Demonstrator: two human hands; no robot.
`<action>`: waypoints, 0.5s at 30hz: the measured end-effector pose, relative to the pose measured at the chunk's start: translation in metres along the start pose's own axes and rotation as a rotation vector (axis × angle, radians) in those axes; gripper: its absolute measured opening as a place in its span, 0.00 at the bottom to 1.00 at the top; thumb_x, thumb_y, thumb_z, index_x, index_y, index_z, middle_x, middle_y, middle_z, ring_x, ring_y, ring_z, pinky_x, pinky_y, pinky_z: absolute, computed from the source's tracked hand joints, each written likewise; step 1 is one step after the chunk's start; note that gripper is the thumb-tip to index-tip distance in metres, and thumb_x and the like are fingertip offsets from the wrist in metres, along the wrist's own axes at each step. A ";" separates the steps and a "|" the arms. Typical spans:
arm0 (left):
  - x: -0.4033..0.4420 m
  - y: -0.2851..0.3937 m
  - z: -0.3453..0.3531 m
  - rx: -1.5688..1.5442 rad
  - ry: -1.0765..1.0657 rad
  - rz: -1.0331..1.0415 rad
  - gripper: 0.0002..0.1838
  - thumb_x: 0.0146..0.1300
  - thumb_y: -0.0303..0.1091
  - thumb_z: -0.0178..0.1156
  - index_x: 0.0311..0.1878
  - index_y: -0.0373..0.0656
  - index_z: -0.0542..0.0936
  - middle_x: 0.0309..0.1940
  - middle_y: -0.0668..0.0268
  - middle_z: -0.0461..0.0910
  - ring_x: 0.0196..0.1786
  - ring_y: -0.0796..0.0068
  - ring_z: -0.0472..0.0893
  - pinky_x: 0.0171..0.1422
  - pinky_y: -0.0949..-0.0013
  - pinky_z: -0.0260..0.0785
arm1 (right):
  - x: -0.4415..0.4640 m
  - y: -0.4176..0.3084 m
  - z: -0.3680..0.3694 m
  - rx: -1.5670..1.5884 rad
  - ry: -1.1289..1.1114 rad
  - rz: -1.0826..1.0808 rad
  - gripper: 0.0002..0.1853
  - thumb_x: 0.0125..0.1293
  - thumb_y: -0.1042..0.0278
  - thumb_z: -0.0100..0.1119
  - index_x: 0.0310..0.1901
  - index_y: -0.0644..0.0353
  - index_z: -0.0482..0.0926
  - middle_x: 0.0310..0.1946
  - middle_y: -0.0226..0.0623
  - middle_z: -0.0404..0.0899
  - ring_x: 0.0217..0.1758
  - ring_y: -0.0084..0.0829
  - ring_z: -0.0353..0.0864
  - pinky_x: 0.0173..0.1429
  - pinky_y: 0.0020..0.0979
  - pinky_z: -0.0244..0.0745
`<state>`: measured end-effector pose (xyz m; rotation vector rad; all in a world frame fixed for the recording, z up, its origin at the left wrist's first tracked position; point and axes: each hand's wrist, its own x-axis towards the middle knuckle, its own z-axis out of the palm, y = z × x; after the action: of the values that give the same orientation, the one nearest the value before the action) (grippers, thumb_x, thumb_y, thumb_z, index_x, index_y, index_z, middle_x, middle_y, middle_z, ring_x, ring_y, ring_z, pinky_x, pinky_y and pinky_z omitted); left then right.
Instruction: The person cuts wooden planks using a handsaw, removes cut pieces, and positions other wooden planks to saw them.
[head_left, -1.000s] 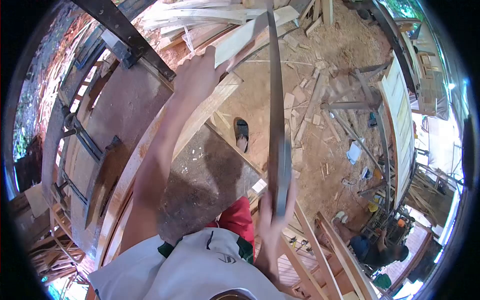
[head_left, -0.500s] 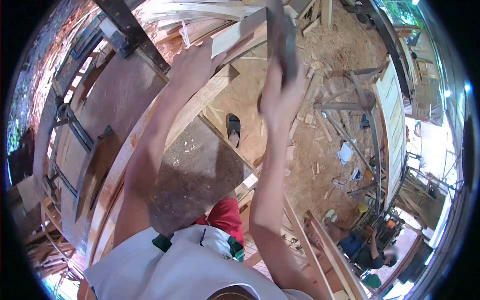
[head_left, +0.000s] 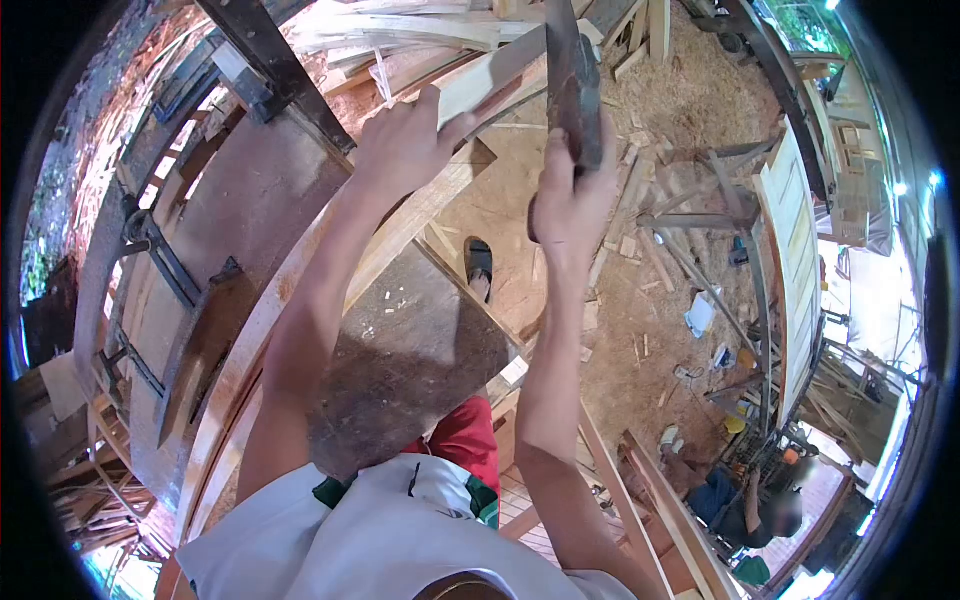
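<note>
My left hand (head_left: 405, 145) lies over a long pale timber beam (head_left: 465, 90), its fingers bent over the top and the thumb out to the right. My right hand (head_left: 575, 200) is wrapped around a dark flat-bladed hand tool (head_left: 562, 70), raised to the right of the beam. The blade points away from me and its exact kind is hard to make out. Part of the handle shows under the palm. Close to my left forearm is a squared timber piece (head_left: 425, 200) with a cut end.
A dark worktop (head_left: 410, 350) lies in front of my body. Metal clamps (head_left: 170, 260) stand left. A panelled wooden door (head_left: 790, 270) leans on trestles at right. Wood scraps (head_left: 625, 240) and sawdust cover the floor. Another person (head_left: 745, 510) sits at lower right.
The view has shifted slightly, so things appear a little lower and to the right. The tool in my right hand is less blurred. Both hands keep their holds.
</note>
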<state>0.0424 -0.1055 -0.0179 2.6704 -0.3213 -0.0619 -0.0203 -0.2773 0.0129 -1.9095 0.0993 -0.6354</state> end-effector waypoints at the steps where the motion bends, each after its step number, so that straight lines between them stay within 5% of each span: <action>1: 0.000 0.002 -0.005 -0.007 -0.041 -0.022 0.29 0.75 0.54 0.57 0.57 0.32 0.75 0.32 0.43 0.86 0.41 0.40 0.88 0.47 0.44 0.80 | 0.003 -0.002 -0.002 0.003 0.003 -0.001 0.25 0.75 0.71 0.56 0.71 0.69 0.68 0.38 0.34 0.77 0.35 0.20 0.72 0.40 0.26 0.70; 4: 0.001 -0.008 0.006 -0.007 0.032 0.045 0.29 0.75 0.55 0.56 0.56 0.33 0.75 0.34 0.41 0.85 0.43 0.40 0.88 0.49 0.44 0.79 | 0.003 -0.017 -0.010 0.044 -0.043 0.228 0.27 0.73 0.72 0.57 0.71 0.70 0.66 0.41 0.45 0.81 0.42 0.29 0.79 0.49 0.32 0.76; 9: -0.013 -0.014 0.004 -0.020 -0.027 0.051 0.30 0.74 0.57 0.57 0.55 0.33 0.74 0.36 0.42 0.86 0.44 0.40 0.87 0.53 0.42 0.78 | -0.015 -0.047 -0.009 -0.035 -0.048 0.244 0.25 0.75 0.72 0.57 0.69 0.70 0.69 0.52 0.44 0.82 0.52 0.29 0.80 0.61 0.31 0.74; 11: -0.020 -0.008 -0.003 -0.046 -0.024 0.040 0.32 0.72 0.59 0.59 0.56 0.33 0.73 0.36 0.42 0.86 0.44 0.40 0.87 0.54 0.42 0.78 | -0.021 -0.044 -0.004 0.010 -0.021 0.217 0.26 0.74 0.71 0.58 0.70 0.68 0.68 0.52 0.44 0.81 0.51 0.29 0.79 0.60 0.31 0.74; 13: -0.025 0.002 -0.010 -0.047 -0.116 -0.033 0.40 0.62 0.62 0.68 0.59 0.32 0.70 0.45 0.42 0.85 0.45 0.40 0.87 0.56 0.42 0.78 | -0.025 -0.043 -0.001 -0.100 -0.030 0.160 0.27 0.72 0.73 0.58 0.72 0.62 0.67 0.38 0.41 0.80 0.38 0.29 0.78 0.45 0.32 0.76; 14: -0.029 0.004 -0.005 -0.053 -0.115 -0.031 0.40 0.62 0.62 0.68 0.59 0.32 0.70 0.45 0.42 0.85 0.45 0.40 0.87 0.56 0.42 0.78 | -0.024 -0.043 -0.001 -0.106 -0.030 0.157 0.27 0.72 0.73 0.58 0.72 0.62 0.67 0.38 0.41 0.80 0.38 0.29 0.78 0.45 0.32 0.76; 15: -0.032 0.006 0.002 0.018 0.086 0.079 0.43 0.57 0.61 0.72 0.60 0.32 0.69 0.49 0.42 0.83 0.48 0.41 0.86 0.56 0.42 0.78 | -0.023 -0.044 -0.001 -0.117 -0.042 0.191 0.28 0.72 0.73 0.58 0.72 0.63 0.66 0.41 0.43 0.81 0.39 0.30 0.78 0.46 0.33 0.76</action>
<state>0.0094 -0.1041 -0.0169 2.6660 -0.4004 0.0796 -0.0499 -0.2509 0.0433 -1.9960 0.2941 -0.4693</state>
